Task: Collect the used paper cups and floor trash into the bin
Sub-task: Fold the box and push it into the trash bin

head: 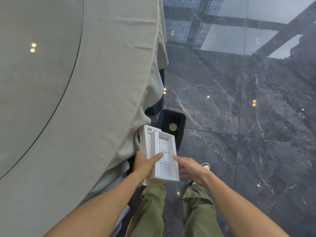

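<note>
Cardboard packaging (158, 151), white and opened, sits clamped in the left hand (145, 164) with its long axis pointing straight ahead toward the black bin (183, 120) directly beyond it, while the right hand (191, 168), fingers spread and empty, hovers beside its edge.

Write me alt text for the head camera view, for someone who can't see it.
Seen from above, a person's left hand holds white cardboard packaging over a black bin on the dark marble floor, with the open right hand beside it. A round table draped in a grey-green tablecloth fills the left side.
</note>
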